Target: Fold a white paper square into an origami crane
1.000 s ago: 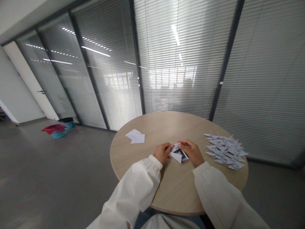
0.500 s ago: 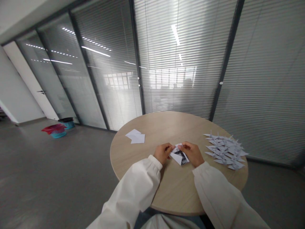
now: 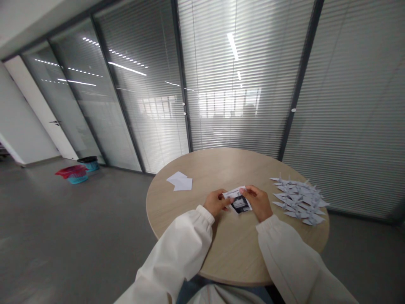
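Between my two hands is a small sheet of paper (image 3: 241,205) with black-and-white print facing up, held just above the round wooden table. My left hand (image 3: 218,201) pinches its left side, thumb on top. On the right side, my right hand (image 3: 257,202) grips the upper corner between thumb and fingers. The fingers beneath the paper are partly hidden. To the right lies a cluster of several folded white paper cranes (image 3: 299,200). Farther left, a few white paper sheets (image 3: 181,181) overlap one another on the tabletop.
The round table (image 3: 221,162) stands close to a glass partition with blinds (image 3: 234,105). On the grey floor at left are a blue bin with a red liner (image 3: 74,173) and another blue bin with a black liner (image 3: 90,162). A white door (image 3: 41,109) is beyond them.
The white flap that lay folded over the print has opened, so more of the printed face shows. My left thumb has moved onto the print; my right hand stays near the upper right corner.
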Tool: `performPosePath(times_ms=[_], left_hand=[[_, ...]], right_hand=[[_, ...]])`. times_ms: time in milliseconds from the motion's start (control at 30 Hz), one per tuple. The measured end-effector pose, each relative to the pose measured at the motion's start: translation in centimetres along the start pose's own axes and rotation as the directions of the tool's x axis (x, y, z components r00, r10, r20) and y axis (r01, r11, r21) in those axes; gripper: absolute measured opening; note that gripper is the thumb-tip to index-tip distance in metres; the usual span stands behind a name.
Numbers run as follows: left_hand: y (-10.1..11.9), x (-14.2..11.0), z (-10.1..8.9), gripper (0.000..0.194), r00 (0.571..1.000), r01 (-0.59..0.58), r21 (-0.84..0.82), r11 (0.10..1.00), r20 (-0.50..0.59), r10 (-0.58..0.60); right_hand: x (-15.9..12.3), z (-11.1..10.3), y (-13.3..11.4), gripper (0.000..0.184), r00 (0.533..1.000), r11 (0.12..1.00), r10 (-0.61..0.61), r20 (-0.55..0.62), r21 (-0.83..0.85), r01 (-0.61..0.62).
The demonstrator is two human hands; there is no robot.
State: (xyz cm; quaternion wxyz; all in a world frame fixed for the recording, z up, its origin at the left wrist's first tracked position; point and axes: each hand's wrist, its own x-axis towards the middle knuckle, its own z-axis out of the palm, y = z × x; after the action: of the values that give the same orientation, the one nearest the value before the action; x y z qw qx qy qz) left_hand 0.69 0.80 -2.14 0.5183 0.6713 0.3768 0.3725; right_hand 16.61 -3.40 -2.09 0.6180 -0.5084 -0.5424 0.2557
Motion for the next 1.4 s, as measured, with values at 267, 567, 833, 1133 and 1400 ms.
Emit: performPosePath(times_ms=[267, 567, 833, 1133, 1400], left_hand=[[0.3, 0.0, -0.1, 0.043, 1.0, 0.008, -0.168, 0.986, -0.006, -0.009], [0.3, 0.4, -0.5, 0.042, 0.988, -0.096, -0.235, 0.967, -0.141, 0.064], [0.2, 0.6, -0.8, 0.041, 0.954, -0.229, -0.109, 0.967, -0.224, 0.2], [-0.2, 0.6, -0.5, 0.036, 0.967, -0.215, -0.059, 0.975, -0.15, 0.204], [-0.1, 0.0, -0.2, 0.033, 0.988, -0.154, -0.043, 0.987, 0.011, 0.154]], right_hand=[[0.2, 0.0, 0.6, 0.039, 0.999, 0.999, 0.013, -0.053, 0.039, -0.011], [0.0, -0.2, 0.1, 0.034, 0.999, 0.999, 0.019, -0.05, 0.05, -0.017], [0.3, -0.1, 0.9, 0.027, 0.998, 0.994, 0.041, 0.045, 0.096, -0.045], [0.1, -0.1, 0.5, 0.026, 0.985, 0.999, -0.035, 0.166, 0.038, 0.029], [0.0, 0.3, 0.7, 0.028, 0.972, 1.0, -0.001, 0.234, 0.023, -0.005]])
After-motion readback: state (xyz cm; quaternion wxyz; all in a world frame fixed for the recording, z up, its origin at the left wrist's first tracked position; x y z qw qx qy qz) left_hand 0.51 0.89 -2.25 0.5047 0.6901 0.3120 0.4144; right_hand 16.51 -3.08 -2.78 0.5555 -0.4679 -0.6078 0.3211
